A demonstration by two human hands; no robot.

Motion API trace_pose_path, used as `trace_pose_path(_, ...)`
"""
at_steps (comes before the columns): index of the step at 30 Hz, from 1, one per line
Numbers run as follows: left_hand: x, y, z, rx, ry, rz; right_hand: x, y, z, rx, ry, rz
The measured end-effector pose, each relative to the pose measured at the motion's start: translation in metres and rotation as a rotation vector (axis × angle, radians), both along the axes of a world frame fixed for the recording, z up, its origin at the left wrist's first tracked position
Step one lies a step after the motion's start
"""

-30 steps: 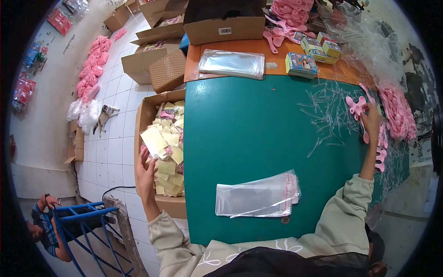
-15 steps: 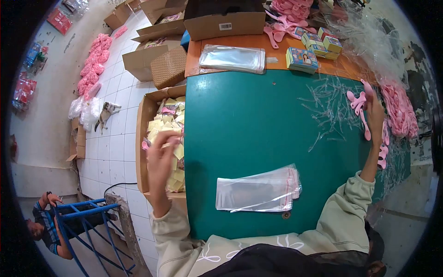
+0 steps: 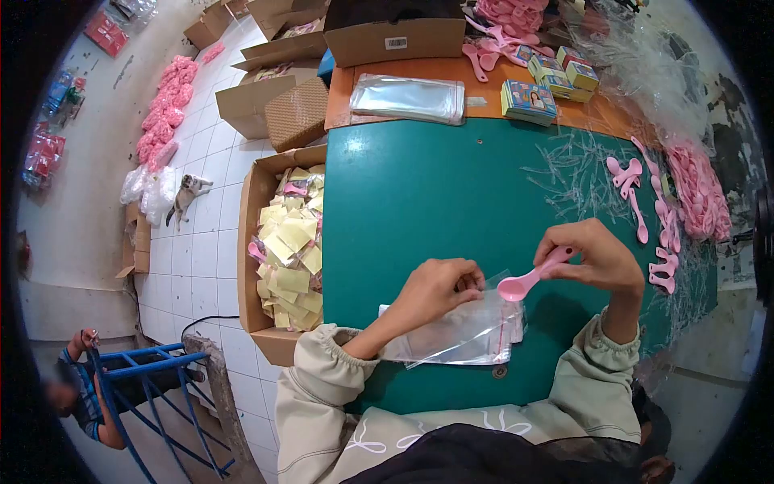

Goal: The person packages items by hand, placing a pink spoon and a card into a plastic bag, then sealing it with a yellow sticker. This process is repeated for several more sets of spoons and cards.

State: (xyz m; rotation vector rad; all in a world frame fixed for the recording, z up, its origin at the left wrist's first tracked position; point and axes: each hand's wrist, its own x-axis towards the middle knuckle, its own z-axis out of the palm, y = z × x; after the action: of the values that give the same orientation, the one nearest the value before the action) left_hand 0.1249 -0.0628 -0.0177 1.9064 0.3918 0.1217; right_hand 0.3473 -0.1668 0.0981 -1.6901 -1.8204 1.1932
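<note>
My right hand is closed round the handle of a pink measuring spoon, whose bowl points left. My left hand pinches the edge of a clear plastic bag, part of it raised towards the spoon's bowl. Beneath lies a small stack of similar clear bags on the green table; my left forearm covers some of it. More pink spoons lie loose along the table's right side.
Left of the table, an open carton holds packets with yellow paper. At the back are more clear bags, small card boxes and a brown box. Plastic strips lie right. A cat and a person are left.
My right hand has come from the right-side spoons to the table's middle with a pink spoon. My left hand has moved from above the carton to the clear bags and taken hold of one.
</note>
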Motion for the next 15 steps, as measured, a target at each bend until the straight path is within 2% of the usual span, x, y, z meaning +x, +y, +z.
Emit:
trace_pose_path(1,-0.001,0.002,0.002,-0.04,-0.001,0.018,-0.002,0.0,0.002,-0.047,0.025,-0.011)
trace_pose_path(6,-0.007,0.005,0.002,-0.154,-0.016,0.062,-0.009,0.006,-0.022,0.027,-0.073,0.082)
trace_pose_path(12,-0.014,0.012,0.016,-0.125,0.046,0.074,-0.015,0.005,-0.034,0.026,-0.165,0.051)
trace_pose_path(15,-0.019,0.017,-0.001,-0.175,-0.084,0.176,-0.014,0.004,-0.034,0.026,-0.163,0.054)
